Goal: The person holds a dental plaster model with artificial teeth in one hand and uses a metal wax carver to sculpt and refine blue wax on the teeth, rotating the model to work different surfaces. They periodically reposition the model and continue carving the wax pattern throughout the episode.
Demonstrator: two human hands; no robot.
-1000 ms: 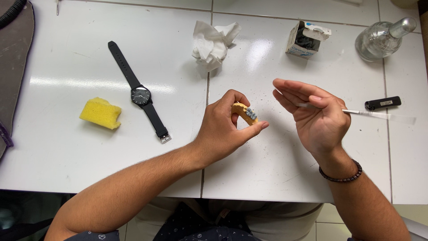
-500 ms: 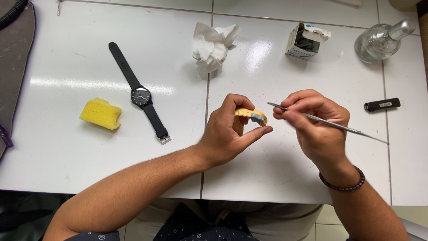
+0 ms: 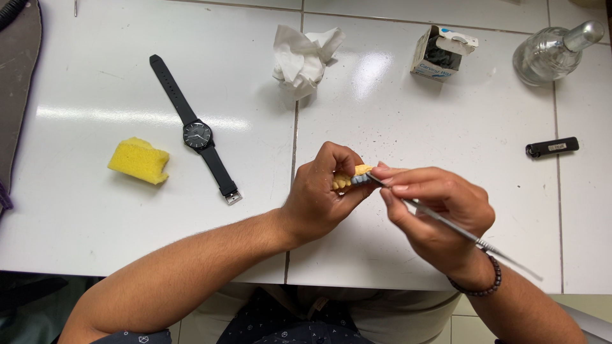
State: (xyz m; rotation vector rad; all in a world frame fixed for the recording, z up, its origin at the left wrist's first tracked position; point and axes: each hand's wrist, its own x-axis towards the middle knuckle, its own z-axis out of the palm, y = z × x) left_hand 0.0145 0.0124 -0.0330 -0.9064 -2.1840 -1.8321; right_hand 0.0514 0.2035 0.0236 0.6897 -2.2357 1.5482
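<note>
Head view. Left hand (image 3: 319,200) at frame centre, fingers closed around a yellow tooth model (image 3: 347,180) with a blue patch. Right hand (image 3: 440,213) just right of it, pinching a thin metal tool (image 3: 446,223); the tip touches the model's blue part. White table (image 3: 395,114). Watch (image 3: 196,135) and sponge (image 3: 139,160) at left, tissue (image 3: 305,57) top centre, box (image 3: 440,54) and glass flask (image 3: 553,52) upper right, black lighter (image 3: 552,147) at right.

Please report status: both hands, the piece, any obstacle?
Left hand grips yellow tooth model. Right hand holds thin metal tool, tip at model. Nothing between them.
</note>
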